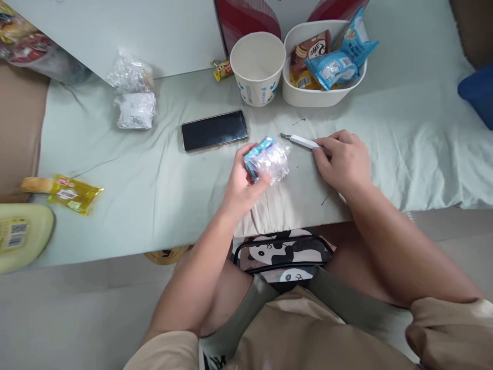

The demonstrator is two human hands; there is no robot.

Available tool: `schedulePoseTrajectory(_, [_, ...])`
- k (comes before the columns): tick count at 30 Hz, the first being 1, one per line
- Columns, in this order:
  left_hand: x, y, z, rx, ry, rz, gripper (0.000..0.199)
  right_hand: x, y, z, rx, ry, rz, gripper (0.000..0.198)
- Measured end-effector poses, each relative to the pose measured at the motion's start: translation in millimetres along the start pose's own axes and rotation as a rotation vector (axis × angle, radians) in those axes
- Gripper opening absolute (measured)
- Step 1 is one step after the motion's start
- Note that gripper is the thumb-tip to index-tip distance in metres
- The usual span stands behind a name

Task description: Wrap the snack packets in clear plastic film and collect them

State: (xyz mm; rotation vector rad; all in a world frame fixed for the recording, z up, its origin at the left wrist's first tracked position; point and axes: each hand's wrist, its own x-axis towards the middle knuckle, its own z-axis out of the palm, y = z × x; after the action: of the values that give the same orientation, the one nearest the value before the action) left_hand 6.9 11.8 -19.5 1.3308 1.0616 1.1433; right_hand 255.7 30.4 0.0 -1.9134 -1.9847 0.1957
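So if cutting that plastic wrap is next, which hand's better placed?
Right, likely: the right hand holds the white knife; the left hand is occupied holding the wrapped packet.

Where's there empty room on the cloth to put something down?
Between the phone and the yellow packet far left, or right of the right hand, where the cloth is wrinkled. It's crowded behind: the cup and white bin stand together.
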Motion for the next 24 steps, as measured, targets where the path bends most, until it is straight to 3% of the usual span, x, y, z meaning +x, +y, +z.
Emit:
schedulePoseTrajectory(3, [-3.1, 4.9, -0.3, 0.087, -0.063, 0.069, 0.068, -1.2, -1.6, 2.9, -0.029, 0.061, 0.003, 0.035])
schedulePoseTrajectory(8, [2.0, 5.8, -18.3, 0.215, 0.039, 0.184, 0.060, -5.7, -13.9, 4.3, 0.117, 0.056, -0.171, 0.043])
schedulePoseTrajectory(14, [2.0, 10.2, -25.5, 0.398, 0.092, 0.114, 0.064, -12.1, -29.7, 9.1, 0.308, -0.052, -0.299, 0.044])
schedulePoseTrajectory(19, [-0.4, 21.6, -20.0, 0.351, 0.103, -0.007, 0.013, -15.2, -37.5, 9.2, 0.377, -0.184, -0.294, 0.051])
schedulePoseTrajectory(24, [0.2, 23.0, -21.3, 0.166, 0.091, -0.052, 0.042, -14.5, -41.3, 4.9, 0.444, -0.219, -0.293, 0.053])
